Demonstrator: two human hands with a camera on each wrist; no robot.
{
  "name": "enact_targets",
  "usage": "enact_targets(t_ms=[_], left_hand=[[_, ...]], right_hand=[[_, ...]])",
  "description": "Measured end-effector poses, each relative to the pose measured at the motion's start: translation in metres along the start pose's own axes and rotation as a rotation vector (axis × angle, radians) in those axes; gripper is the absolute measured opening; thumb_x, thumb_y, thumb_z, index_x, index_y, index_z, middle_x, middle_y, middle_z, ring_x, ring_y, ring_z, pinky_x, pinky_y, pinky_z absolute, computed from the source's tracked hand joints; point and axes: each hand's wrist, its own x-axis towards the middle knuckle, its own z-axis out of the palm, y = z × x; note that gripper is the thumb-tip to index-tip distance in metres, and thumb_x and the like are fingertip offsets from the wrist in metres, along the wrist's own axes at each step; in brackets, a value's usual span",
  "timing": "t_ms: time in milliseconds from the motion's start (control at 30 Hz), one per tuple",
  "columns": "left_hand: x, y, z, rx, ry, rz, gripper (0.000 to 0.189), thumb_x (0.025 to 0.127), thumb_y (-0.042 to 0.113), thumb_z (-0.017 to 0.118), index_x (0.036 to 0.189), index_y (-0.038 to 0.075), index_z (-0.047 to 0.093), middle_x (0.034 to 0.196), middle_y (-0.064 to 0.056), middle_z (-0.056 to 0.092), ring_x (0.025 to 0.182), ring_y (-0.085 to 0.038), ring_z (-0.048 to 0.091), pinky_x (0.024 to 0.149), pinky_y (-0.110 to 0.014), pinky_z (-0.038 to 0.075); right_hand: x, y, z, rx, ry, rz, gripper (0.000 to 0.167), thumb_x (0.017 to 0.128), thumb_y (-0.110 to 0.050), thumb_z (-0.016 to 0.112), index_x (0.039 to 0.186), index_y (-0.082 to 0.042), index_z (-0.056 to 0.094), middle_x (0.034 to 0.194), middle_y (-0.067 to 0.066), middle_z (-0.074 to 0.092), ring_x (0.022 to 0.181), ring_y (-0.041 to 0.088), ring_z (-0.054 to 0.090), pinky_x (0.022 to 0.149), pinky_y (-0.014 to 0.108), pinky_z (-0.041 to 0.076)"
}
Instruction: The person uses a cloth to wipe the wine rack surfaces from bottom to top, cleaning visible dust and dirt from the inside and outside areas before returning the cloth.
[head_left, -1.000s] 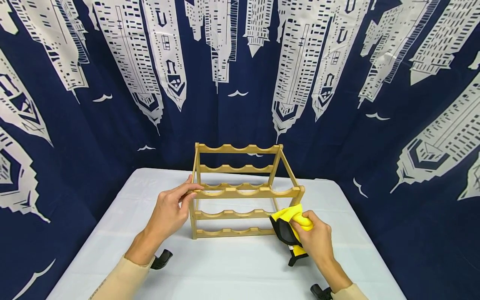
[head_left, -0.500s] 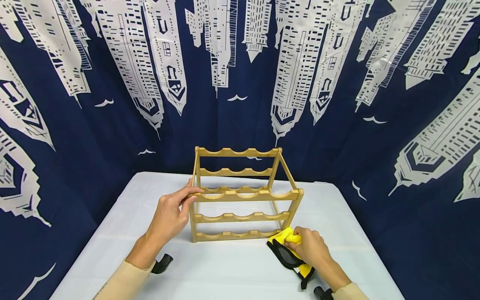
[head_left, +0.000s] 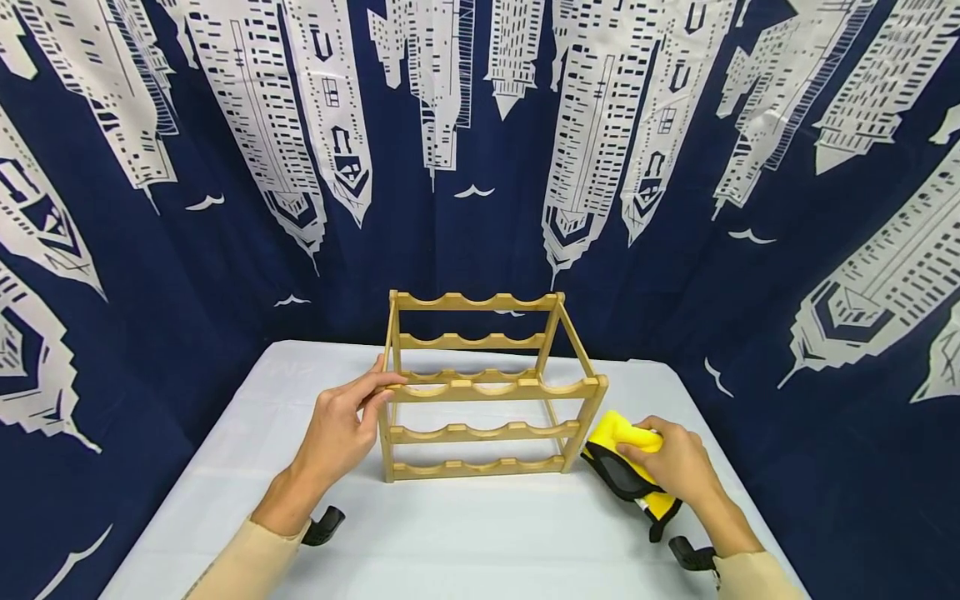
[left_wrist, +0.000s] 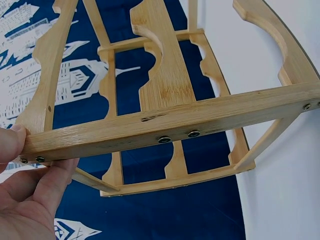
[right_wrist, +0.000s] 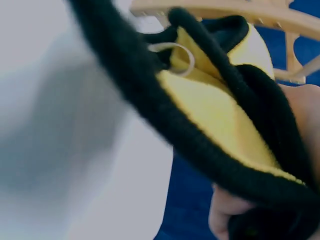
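Note:
A light wooden bottle rack (head_left: 480, 432) with scalloped rails stands upright on the white-covered table. My left hand (head_left: 341, 429) grips its front left post near the top corner; in the left wrist view the thumb and fingers (left_wrist: 37, 192) pinch that post from both sides. Right of the rack, my right hand (head_left: 675, 462) holds a bunched yellow cloth (head_left: 615, 429) with black edging and a dark grey patch. The cloth is beside the rack's front right post; whether it touches cannot be told. Close up in the right wrist view, the folded cloth (right_wrist: 215, 110) hides most of the fingers.
The white tablecloth (head_left: 465, 542) spreads under and around the rack. Behind and at both sides hangs a navy curtain (head_left: 465, 242) printed with white skyscrapers. Black wrist-worn devices show below the left wrist (head_left: 324, 527) and right wrist (head_left: 692, 554).
My right hand with the yellow cloth went down along the rack's front right post to its foot, then moved right and up, away from the post. My left hand stays on the rack.

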Motion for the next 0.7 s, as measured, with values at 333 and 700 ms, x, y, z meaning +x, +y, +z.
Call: enact_targets(t_ms=[333, 700], left_hand=[[-0.002, -0.005, 0.002, 0.015, 0.013, 0.040, 0.032, 0.103, -0.014, 0.077, 0.124, 0.008, 0.086, 0.140, -0.022, 0.083, 0.138, -0.043, 0.075, 0.093, 0.004, 0.051], [-0.003, -0.007, -0.004, -0.002, -0.016, 0.036, 0.032, 0.104, -0.012, 0.077, 0.125, 0.010, 0.086, 0.142, -0.025, 0.081, 0.086, -0.019, 0.084, 0.057, -0.009, 0.037]], right_hand=[[0.050, -0.001, 0.004, 0.000, 0.132, -0.192, 0.047, 0.099, -0.030, 0.097, 0.140, -0.012, 0.080, 0.106, 0.014, 0.085, 0.079, 0.020, 0.063, 0.065, 0.029, 0.050], [0.109, -0.029, 0.028, 0.010, -0.081, -0.477, 0.030, 0.106, -0.020, 0.087, 0.134, -0.013, 0.080, 0.115, 0.002, 0.088, 0.088, 0.010, 0.072, 0.082, 0.036, 0.063]])
